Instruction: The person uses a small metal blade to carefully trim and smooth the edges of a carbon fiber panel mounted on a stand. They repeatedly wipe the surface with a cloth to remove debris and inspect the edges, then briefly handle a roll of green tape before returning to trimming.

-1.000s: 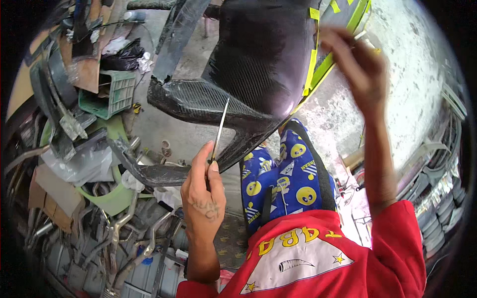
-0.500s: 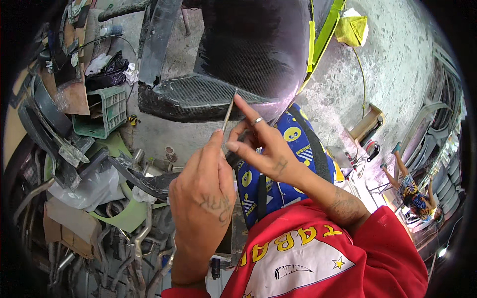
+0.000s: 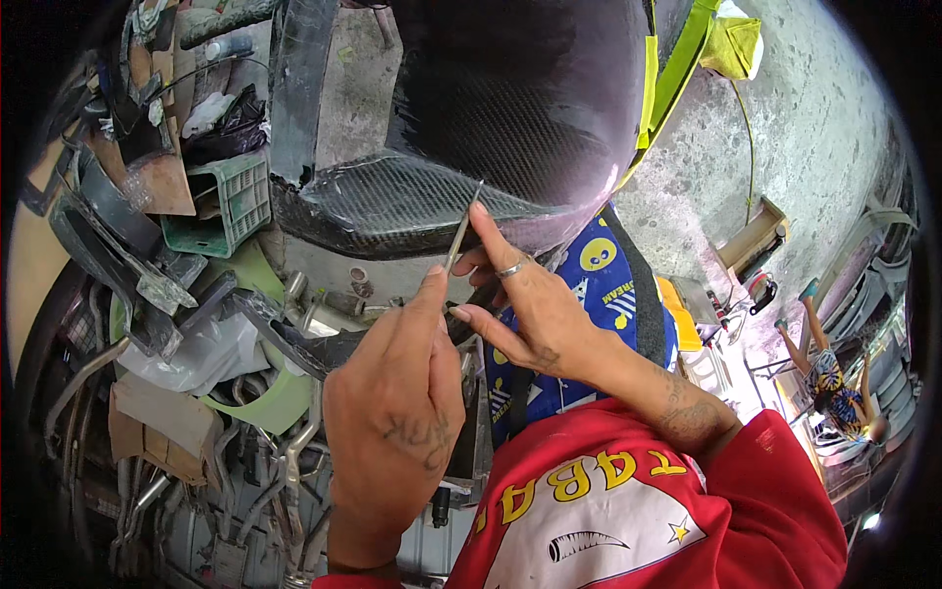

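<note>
My left hand is closed around a slim, pointed metal tool; its handle end is hidden in the fingers. The tool's tip reaches the black carbon-weave panel, at the seam between its raised lower lip and the larger dark surface. My right hand, with a ring on one finger, is beside the tool. Its index finger is stretched along the tool near the tip, and its thumb stands apart, close to my left fingertips. The other right fingers are partly hidden below the panel's edge.
Left are a green plastic crate, a cardboard box, clear plastic and several metal pipes. Blue patterned fabric lies under my right forearm. At right are a wooden tray and another person farther off.
The view has shifted, so the panel and surroundings sit farther right and some lower. Both hands keep their hold and position at the seam, with the tool tip showing slightly more past the index finger.
</note>
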Tool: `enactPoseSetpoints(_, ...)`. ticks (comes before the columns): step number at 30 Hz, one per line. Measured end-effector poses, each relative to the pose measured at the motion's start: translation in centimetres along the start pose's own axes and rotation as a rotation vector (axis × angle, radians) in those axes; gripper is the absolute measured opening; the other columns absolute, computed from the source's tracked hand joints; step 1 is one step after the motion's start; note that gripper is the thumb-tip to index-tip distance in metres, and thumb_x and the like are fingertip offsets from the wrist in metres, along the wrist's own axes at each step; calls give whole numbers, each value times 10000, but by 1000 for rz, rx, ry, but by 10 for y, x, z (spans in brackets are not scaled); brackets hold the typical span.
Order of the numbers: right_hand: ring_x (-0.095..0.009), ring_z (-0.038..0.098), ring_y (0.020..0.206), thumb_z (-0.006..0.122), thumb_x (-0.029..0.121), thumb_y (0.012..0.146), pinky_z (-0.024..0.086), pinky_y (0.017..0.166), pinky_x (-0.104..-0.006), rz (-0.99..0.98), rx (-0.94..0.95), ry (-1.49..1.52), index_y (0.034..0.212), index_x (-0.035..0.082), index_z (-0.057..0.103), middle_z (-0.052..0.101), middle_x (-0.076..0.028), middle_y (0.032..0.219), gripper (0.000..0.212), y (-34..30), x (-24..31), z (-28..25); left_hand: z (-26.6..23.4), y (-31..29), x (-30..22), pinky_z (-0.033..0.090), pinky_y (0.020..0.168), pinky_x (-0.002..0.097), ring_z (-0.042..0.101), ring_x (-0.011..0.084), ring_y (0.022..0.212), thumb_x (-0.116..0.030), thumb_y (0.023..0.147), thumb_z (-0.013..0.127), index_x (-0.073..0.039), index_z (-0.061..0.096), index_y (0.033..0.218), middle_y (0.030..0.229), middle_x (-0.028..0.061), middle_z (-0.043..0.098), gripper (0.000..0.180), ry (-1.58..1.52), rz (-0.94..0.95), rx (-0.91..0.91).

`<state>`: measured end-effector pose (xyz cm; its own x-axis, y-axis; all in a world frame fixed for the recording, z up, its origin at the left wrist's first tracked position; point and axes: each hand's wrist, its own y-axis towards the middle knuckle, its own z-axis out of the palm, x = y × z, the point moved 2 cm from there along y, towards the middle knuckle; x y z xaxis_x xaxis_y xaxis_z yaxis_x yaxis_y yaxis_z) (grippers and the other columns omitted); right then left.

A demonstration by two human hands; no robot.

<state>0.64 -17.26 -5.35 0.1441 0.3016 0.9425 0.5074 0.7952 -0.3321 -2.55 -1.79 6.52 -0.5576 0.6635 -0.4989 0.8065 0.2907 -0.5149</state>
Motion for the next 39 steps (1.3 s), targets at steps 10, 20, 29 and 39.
enactPoseSetpoints(10, -278, 695, 987, 767, 106, 931, 583, 807, -352, -16, 17, -22, 1677, 35, 92, 677, -158, 1227, 1009, 2, -3, 0, -2, 1, 4, 519, 602, 426, 668, 341, 708, 7, 946, 642, -1, 633, 1352, 857, 143, 635, 406, -9, -23, 51)
enactPoseSetpoints(20, -272, 702, 992, 781, 95, 914, 584, 798, -353, -42, 4, -16, 1668, 16, 120, 687, -157, 1204, 1006, 2, -6, -2, -12, 5, -1, 494, 568, 433, 626, 327, 648, 21, 924, 652, 20, 621, 1359, 817, 131, 584, 437, 17, -12, 130)
enactPoseSetpoints(29, -397, 659, 1048, 729, 141, 941, 538, 891, -427, -39, 19, 25, 1648, -23, 171, 655, -206, 1159, 915, 3, -6, -2, -5, 2, 0, 435, 544, 340, 530, 197, 581, 96, 939, 610, 5, 677, 1322, 751, 121, 565, 399, -8, -53, 69)
enactPoseSetpoints(39, -403, 656, 1039, 739, 129, 933, 535, 895, -430, -48, 9, 37, 1642, -32, 177, 653, -210, 1154, 919, 4, -8, -1, -9, 4, 0, 509, 551, 415, 632, 310, 626, 15, 919, 666, 23, 613, 1378, 811, 130, 584, 462, 7, -39, 140)
